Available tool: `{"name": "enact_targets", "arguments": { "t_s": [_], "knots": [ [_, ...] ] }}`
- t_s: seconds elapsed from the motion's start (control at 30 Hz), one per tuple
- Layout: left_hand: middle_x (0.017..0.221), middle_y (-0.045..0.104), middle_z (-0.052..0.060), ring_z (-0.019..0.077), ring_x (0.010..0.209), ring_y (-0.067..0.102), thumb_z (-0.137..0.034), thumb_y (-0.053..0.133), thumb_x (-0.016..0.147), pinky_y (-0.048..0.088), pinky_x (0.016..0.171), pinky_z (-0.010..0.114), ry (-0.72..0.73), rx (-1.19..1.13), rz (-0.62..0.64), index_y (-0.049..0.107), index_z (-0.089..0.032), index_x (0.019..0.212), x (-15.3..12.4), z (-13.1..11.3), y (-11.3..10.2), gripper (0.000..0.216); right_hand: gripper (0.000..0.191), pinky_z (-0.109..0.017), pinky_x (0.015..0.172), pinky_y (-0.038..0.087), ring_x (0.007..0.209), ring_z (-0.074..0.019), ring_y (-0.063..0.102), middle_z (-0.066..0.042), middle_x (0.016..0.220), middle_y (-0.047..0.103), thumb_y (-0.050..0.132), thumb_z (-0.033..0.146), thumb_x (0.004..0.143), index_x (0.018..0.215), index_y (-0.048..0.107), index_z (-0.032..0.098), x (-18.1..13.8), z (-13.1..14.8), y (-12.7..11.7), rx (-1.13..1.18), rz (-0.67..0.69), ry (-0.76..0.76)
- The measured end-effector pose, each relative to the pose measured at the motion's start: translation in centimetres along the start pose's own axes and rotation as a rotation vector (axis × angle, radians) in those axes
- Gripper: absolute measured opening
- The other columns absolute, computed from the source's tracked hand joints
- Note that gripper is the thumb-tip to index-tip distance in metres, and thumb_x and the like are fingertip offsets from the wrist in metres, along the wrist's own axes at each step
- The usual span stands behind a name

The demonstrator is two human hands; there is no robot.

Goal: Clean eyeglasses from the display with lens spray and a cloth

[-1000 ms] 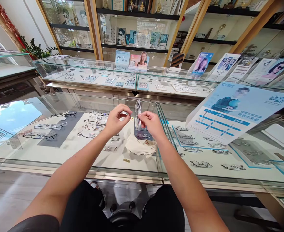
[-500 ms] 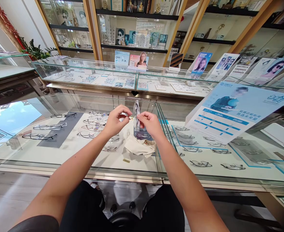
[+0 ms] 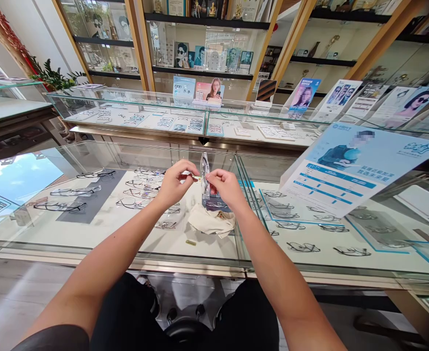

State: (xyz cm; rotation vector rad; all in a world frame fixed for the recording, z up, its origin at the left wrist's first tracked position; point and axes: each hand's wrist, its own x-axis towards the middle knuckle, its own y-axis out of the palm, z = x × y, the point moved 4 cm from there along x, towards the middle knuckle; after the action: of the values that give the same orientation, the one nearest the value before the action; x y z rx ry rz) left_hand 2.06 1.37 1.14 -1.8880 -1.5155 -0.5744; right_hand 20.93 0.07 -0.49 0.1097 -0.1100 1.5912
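Above the glass counter, my right hand (image 3: 226, 187) pinches a pair of clear-framed glasses (image 3: 204, 168), turned so the front stands on end. My left hand (image 3: 178, 183) is closed, thumb and forefinger around a thin dark-reddish rod (image 3: 188, 176). A small gold-coloured tip shows at the rod's right end, right beside the glasses; whether it touches them I cannot tell. Below both hands a crumpled cream cloth (image 3: 210, 222) lies on the counter. Near the cloth sits a small gold-green strip (image 3: 190, 242).
Several glasses (image 3: 137, 190) lie in rows to the left, more on a grey mat (image 3: 90, 197). At right stands a large blue-and-white sign (image 3: 346, 168) over further frames. Another glass showcase (image 3: 134, 105) runs across behind, with shelves beyond.
Both hands stay in nearly the same place. The glasses have shifted very slightly to the left, and a little more of the rod's gold tip shows beside them.
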Motion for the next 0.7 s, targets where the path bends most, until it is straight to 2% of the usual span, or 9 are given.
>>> {"name": "enact_targets", "arguments": {
  "t_s": [0.3,0.7],
  "knots": [
    [0.104,0.073,0.007,0.0185,0.101,0.071,-0.012,0.069,0.087,0.062,0.075,0.026,0.031,0.012,-0.005,0.076,-0.022,0.095,0.09,-0.23,-0.08,0.014,0.051,-0.028,0.052,0.046,0.050,-0.0121,0.053,0.002,0.060,0.064,0.090,0.068,0.071,0.074,0.069,0.022,0.00,0.00,0.09,-0.022,0.015,-0.007],
    [0.103,0.072,0.006,0.0184,0.099,0.070,-0.009,0.064,0.084,0.062,0.075,0.027,0.013,0.027,0.016,0.077,-0.021,0.093,0.03,0.02,0.07,0.020,0.055,-0.027,0.052,0.045,0.049,-0.0119,0.054,0.002,0.059,0.065,0.091,0.071,0.069,0.077,0.070,0.021,-0.11,-0.03,0.13,-0.022,0.023,-0.003]
  ]
}}
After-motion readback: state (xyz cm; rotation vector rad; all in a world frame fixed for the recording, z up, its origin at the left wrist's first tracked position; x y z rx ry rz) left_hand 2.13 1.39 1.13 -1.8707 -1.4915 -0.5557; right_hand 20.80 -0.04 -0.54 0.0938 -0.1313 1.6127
